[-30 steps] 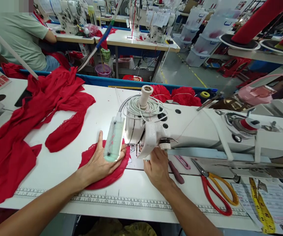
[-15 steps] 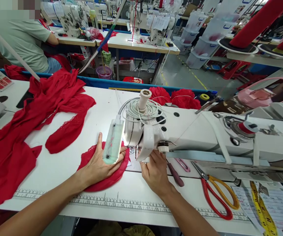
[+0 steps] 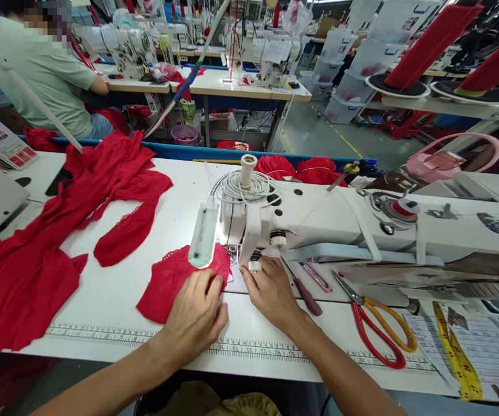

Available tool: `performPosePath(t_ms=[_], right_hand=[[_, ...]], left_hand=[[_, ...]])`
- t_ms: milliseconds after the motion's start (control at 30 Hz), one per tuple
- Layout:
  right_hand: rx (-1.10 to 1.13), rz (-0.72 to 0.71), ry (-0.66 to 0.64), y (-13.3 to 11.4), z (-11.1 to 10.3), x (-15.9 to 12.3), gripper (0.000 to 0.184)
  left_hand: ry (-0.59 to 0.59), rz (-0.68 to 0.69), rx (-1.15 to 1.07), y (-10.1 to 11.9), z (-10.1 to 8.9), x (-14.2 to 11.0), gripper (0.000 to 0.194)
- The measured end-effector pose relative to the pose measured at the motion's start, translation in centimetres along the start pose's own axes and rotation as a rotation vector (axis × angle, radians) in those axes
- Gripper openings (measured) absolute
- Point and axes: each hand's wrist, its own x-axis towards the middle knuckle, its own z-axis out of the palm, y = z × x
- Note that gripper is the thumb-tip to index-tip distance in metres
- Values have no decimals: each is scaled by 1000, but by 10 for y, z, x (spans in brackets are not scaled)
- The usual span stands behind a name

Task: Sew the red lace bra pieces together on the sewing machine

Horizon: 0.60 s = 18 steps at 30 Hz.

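A piece of red fabric (image 3: 162, 289) lies flat by the presser foot (image 3: 232, 251) of the sewing machine (image 3: 318, 214), its right edge at the foot. My left hand (image 3: 197, 309) rests on the near right part of this cloth, fingers bent slightly and lying on it, thumb apart. Just right of the needle area is my right hand (image 3: 273, 292), its thumb pointing toward the foot. The machine head hides its other fingertips, so I cannot tell whether they hold anything. A pale green translucent guard (image 3: 204, 234) hangs over the cloth.
More red fabric (image 3: 58, 242) is heaped at left. An awl (image 3: 307, 297), scissors (image 3: 379, 318), a yellow tape measure (image 3: 457, 352) and papers lie at right. Red bundles (image 3: 275, 167) sit behind the machine. A ruler strip (image 3: 240, 348) runs along the front edge. Another person sits far left.
My left hand has slid back toward me, its spread fingers drawn together, uncovering more cloth. The red piece has turned and shifted. My right hand stays beside the needle. The camera view has shifted slightly.
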Motion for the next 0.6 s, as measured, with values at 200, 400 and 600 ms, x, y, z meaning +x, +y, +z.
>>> performPosePath(t_ms=[200,400,600], right_hand=[[-5,-122,-118,-4,-12,-7,26],[29,-168,-143,-5,-3,-10,30],[11,-182,-130,-11,-1,-9,25]], left_hand=[[74,-51,-88,-22,8,3,31],[89,-253,-254,-43,-2,32,24],[74,-119,-213,-40,2,36,15]])
